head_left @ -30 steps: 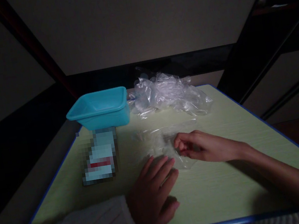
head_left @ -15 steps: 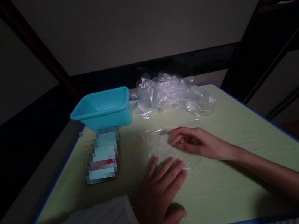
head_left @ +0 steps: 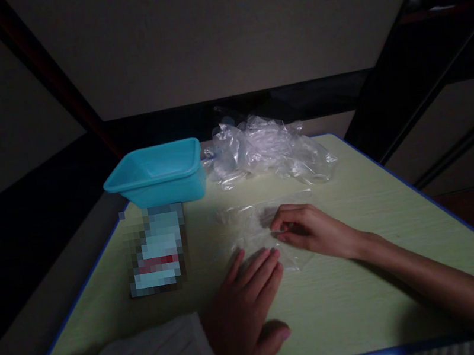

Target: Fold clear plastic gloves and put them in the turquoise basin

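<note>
A thin clear plastic sheet or bag [head_left: 248, 223] lies flat on the pale green table [head_left: 357, 308]. My left hand [head_left: 249, 310] rests palm down with its fingers spread, the fingertips on the near edge of the plastic. Over the right part of the plastic, my right hand [head_left: 301, 227] has its thumb and index finger brought close together. Whether a fold of the plastic is between those fingertips is too small to tell.
A turquoise basin [head_left: 161, 180] stands at the back left of the table. Beside it, at the back middle, is a heap of crumpled clear plastic [head_left: 268, 148]. A blurred-out flat object [head_left: 158, 250] lies left of my hands. Behind the table is a wall.
The fingers of my right hand have closed from a loose curl to a pinch over the plastic. My left hand has stayed flat. The whole view has shifted slightly.
</note>
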Tool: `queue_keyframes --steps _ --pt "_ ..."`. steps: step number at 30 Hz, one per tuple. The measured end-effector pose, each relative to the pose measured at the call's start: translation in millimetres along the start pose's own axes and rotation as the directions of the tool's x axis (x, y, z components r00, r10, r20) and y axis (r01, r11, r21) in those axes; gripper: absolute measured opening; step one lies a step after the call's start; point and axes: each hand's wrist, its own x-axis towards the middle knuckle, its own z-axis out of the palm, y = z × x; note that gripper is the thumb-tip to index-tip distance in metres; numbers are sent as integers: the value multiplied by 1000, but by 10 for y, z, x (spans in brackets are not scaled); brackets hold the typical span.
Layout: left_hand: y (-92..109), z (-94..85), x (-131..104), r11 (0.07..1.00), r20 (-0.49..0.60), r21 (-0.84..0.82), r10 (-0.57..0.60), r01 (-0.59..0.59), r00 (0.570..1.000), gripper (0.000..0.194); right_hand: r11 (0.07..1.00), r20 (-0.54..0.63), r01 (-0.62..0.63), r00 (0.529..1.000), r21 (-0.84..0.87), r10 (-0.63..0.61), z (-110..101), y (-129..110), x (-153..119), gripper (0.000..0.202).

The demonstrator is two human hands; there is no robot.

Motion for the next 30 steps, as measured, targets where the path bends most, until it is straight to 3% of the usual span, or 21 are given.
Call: queue_keyframes --steps 5,9,13,17,20,25,30 --pt "3 -19 3 1000 22 -15 11 -10 1000 64 977 -56 138 987 -166 -149 -30 34 -8 19" --pt "-19 -6 2 999 14 -43 32 -31 999 63 922 115 249 968 -298 -224 -22 75 -11 37" --pt "-38 8 2 997 32 -47 59 -58 998 63 892 308 279 936 -356 -171 52 136 -7 54" --pt "-20 -7 -3 999 29 -8 39 -38 999 64 891 383 301 910 -339 -162 42 149 3 59" --pt "-2 -9 -19 998 -46 17 58 -57 997 62 890 303 298 933 -344 -196 -63 150 12 53" --pt "-1 -4 -69 997 -275 49 74 -63 959 50 899 105 125 991 -420 -89 -218 304 5 45" --pt "-11 -33 -90 995 -405 86 76 -45 911 41 872 58 59 998 -485 -35 -261 467 -20 43"
